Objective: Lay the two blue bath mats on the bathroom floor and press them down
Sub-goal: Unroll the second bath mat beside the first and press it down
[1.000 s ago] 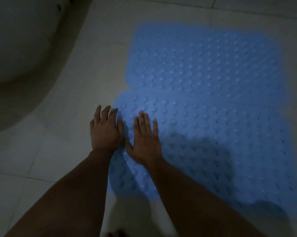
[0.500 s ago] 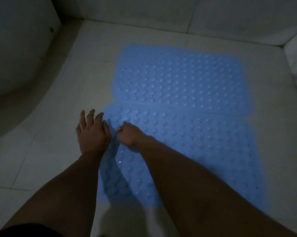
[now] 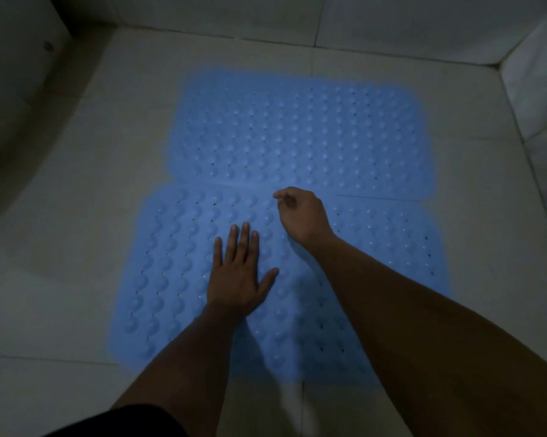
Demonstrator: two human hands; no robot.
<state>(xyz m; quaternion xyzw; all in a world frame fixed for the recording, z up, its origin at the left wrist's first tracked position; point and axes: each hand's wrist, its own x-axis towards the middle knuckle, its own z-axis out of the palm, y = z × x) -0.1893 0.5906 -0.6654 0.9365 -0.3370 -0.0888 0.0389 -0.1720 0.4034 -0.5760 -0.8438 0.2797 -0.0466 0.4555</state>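
Two blue bath mats with rows of round bumps lie flat on the pale tiled floor, one behind the other. The far mat (image 3: 297, 134) meets the near mat (image 3: 171, 272) along a seam across the middle. My left hand (image 3: 237, 272) rests palm-down on the near mat, fingers spread. My right hand (image 3: 300, 212) is at the seam, just above the near mat's far edge, fingers curled loosely with nothing visibly in them.
A rounded white fixture (image 3: 10, 99) bulges in at the left. Tiled walls (image 3: 392, 20) close the floor at the back and at the right (image 3: 537, 86). Bare floor tiles (image 3: 51, 279) run along the left of the mats.
Both hands have shifted right, from the near mat's left edge toward its middle. The left hand now lies flat on the mat; the right hand has gone up to the seam.
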